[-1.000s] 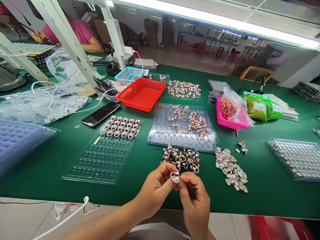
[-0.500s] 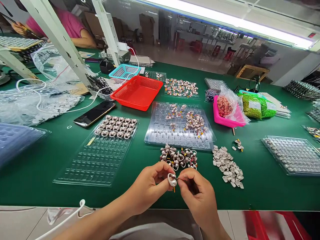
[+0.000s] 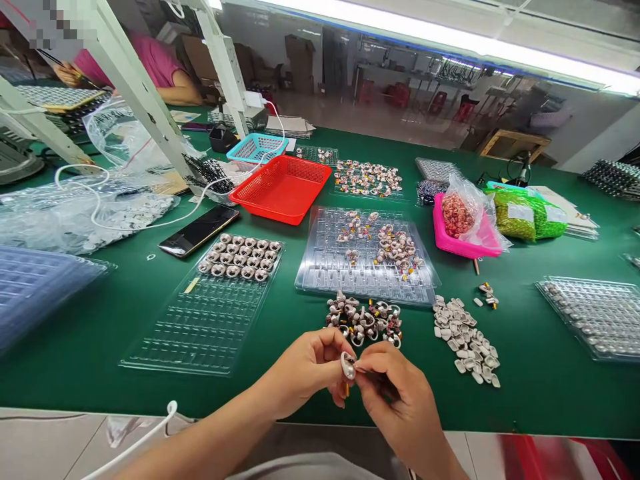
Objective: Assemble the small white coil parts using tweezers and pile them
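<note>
at the near edge of the green bench, beside the heap of wired shells: one white shell, pinched between left hand and right hand, fitting apparently in progress, steady fingertip grip called for next.

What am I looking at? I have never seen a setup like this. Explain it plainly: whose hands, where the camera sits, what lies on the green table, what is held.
There is no machine here: a person works with two bare hands. The one camera sits on that person's head and looks forward and down, so the arms enter from the bottom edge. The left hand and the right hand together pinch one small pale part above the green table. Just beyond them lie a heap of similar parts and a heap of pale shells. Further out are a middle clear tray with loose parts, a left clear tray with neat rows of parts, a phone and a red basket. At top left a co-worker's arm shows.
</note>
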A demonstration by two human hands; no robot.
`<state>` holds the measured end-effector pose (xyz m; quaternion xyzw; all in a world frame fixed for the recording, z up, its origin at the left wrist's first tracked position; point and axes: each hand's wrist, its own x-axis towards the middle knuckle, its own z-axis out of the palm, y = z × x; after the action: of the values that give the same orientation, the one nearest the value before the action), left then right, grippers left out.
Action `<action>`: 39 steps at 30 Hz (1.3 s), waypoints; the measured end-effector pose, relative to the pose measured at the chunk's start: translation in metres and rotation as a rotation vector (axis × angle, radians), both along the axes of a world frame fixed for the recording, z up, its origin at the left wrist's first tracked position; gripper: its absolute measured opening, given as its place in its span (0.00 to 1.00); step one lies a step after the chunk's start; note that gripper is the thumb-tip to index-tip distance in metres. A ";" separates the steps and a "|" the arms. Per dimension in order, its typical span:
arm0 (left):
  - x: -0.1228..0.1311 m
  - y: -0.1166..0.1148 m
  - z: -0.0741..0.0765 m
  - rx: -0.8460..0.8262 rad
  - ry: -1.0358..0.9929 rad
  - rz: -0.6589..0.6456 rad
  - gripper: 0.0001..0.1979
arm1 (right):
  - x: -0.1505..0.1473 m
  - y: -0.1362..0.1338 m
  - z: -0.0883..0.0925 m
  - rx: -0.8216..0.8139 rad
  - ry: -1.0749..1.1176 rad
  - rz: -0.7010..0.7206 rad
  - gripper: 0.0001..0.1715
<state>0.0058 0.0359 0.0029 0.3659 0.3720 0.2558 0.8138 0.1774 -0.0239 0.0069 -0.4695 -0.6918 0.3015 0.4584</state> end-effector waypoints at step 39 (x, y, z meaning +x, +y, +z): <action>-0.001 0.012 0.007 -0.045 0.163 -0.206 0.13 | 0.011 0.006 0.006 -0.308 -0.170 0.097 0.07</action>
<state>0.0052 0.0475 0.0104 0.4034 0.4031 0.1319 0.8108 0.1882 -0.0174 0.0130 -0.5241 -0.6955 0.3848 0.3057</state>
